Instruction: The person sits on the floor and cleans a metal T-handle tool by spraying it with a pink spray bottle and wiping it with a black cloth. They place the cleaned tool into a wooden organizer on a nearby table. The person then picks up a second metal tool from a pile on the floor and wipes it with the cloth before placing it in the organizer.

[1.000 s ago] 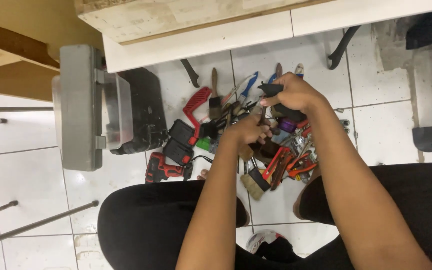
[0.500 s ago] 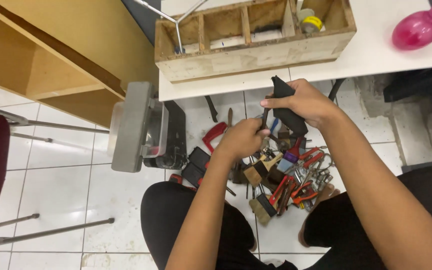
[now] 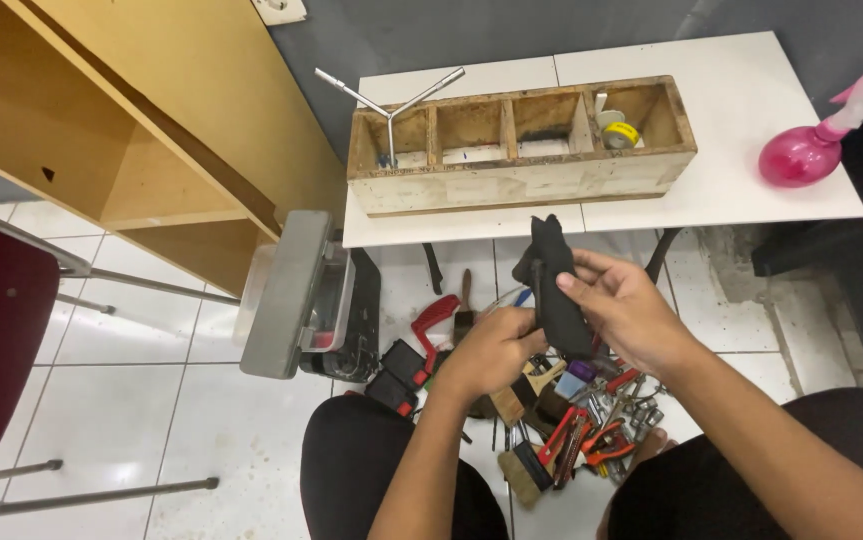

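Both hands grip the black tool (image 3: 554,290): left hand (image 3: 491,350) low, right hand (image 3: 623,308) pinching its middle. Best kept steady above the tool pile (image 3: 561,420) on the floor.

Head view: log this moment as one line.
right hand: holds black tool upright | left hand: grips its lower end | below: tool pile on floor | ahead: wooden tray

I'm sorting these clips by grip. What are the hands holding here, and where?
A black tool, held upright: the right hand grips its middle, the left hand its lower end.
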